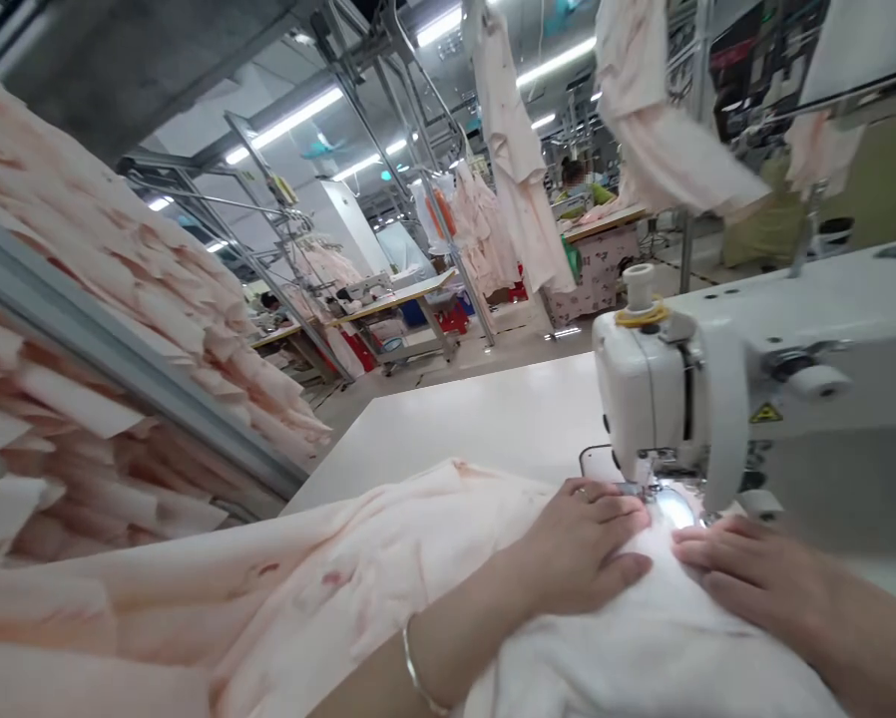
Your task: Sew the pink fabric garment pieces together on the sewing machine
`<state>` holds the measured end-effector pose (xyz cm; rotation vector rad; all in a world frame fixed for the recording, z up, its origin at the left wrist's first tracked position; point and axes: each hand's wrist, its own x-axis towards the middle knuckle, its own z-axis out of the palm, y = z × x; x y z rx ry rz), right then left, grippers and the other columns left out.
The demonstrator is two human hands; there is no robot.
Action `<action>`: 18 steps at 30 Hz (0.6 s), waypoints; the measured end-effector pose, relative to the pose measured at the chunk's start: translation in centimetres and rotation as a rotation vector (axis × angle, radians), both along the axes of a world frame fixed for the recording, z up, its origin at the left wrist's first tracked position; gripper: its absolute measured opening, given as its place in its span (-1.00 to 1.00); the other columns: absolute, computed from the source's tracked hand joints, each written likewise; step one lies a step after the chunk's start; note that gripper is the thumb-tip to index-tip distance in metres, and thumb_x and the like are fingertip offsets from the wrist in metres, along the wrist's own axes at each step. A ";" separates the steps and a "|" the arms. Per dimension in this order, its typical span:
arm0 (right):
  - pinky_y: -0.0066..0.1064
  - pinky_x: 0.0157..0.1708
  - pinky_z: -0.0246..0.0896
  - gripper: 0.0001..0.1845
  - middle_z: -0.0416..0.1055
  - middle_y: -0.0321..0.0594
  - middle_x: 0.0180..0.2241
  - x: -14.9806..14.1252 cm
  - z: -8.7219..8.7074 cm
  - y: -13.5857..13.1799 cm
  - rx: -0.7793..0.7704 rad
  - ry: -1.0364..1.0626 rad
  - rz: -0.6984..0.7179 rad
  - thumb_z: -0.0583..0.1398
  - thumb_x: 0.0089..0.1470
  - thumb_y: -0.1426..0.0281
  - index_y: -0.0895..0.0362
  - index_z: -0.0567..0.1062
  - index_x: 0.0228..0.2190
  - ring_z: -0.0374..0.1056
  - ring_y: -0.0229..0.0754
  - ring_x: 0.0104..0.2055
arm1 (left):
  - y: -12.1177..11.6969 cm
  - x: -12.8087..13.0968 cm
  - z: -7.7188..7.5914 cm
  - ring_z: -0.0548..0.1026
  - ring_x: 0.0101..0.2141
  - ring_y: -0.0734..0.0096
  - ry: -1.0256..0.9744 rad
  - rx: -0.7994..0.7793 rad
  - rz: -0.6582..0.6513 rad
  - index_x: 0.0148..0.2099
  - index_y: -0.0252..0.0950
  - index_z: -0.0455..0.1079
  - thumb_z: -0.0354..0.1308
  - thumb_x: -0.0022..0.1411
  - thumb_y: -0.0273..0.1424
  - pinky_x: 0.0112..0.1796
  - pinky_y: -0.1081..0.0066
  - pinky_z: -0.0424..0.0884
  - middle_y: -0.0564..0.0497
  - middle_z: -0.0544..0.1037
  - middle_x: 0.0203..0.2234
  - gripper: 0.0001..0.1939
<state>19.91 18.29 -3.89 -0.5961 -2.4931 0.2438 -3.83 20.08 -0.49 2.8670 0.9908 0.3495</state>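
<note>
A pale pink-and-white cloth (433,538) lies across the sewing table and runs under the needle area of a white sewing machine (647,389). Flat on the cloth just left of the presser foot rests my left hand (590,543), fingers stretched toward the needle and thumb apart. My right hand (747,568) presses on the cloth at the right of the needle, its fingers extended and lying on the fabric. A bright lamp lights the patch between both hands. The needle tip itself is too small to make out.
A rack of layered pink cloth pieces (119,249) with a metal rail (119,349) stands close on the left. Beyond the white tabletop (493,399) hang pink garments (519,170). Other sewing tables (395,299) and a person (579,184) are farther back.
</note>
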 end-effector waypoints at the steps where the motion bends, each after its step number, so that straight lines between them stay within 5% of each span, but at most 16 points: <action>1: -0.23 -0.08 0.18 -0.52 0.35 -0.06 -0.07 -0.1 1.0 -0.1 0.035 -0.053 0.023 0.21 -0.15 0.32 0.11 0.37 -0.11 0.28 0.04 -0.06 | 0.0 0.0 0.0 0.25 -0.01 0.33 -0.004 0.003 -0.001 -0.01 -0.29 0.26 -0.06 0.23 -0.27 0.03 0.31 0.08 0.03 0.42 -0.08 -0.67; 8: -0.14 -0.04 0.12 -0.53 0.35 0.09 -0.12 -0.8 3.5 -0.8 -0.141 -0.167 0.007 0.21 -0.18 0.22 0.24 0.44 -0.22 0.28 0.08 -0.08 | -0.6 0.3 0.0 0.33 -0.09 0.40 -0.099 0.095 -0.016 -0.02 -0.23 0.26 -0.05 0.22 -0.34 -0.02 0.34 0.14 0.06 0.44 -0.11 -0.72; 11: -0.19 0.01 0.08 -0.57 0.35 0.01 -0.10 -0.7 3.9 -1.0 -0.213 -0.196 -0.018 0.15 -0.10 0.36 0.21 0.40 -0.12 0.27 -0.04 -0.05 | -1.3 0.2 0.5 0.38 -0.20 0.39 -0.196 0.203 0.019 -0.16 -0.23 0.33 -0.02 0.17 -0.38 -0.10 0.32 0.22 0.04 0.48 -0.24 -0.81; 14: -0.15 0.03 0.06 -0.44 0.26 0.05 0.00 -0.1 5.2 -1.6 -0.175 -0.324 0.006 0.09 -0.21 0.60 0.27 0.35 -0.06 0.17 -0.02 0.05 | -2.1 0.2 3.1 0.35 -0.30 0.33 -0.386 0.373 0.186 -0.31 -0.31 0.31 -0.09 0.18 -0.47 -0.24 0.27 0.26 -0.06 0.41 -0.39 -0.85; 18: 0.02 -0.01 0.07 -0.39 0.15 0.19 0.06 0.6 6.4 -3.3 -0.089 -0.399 -0.015 0.07 -0.31 0.69 0.34 0.37 -0.09 0.10 0.16 0.08 | -2.3 2.0 8.8 0.30 -0.24 0.27 -0.621 0.510 0.345 -0.14 -0.32 0.24 -0.07 0.20 -0.47 -0.23 0.24 0.26 -0.10 0.31 -0.31 -0.83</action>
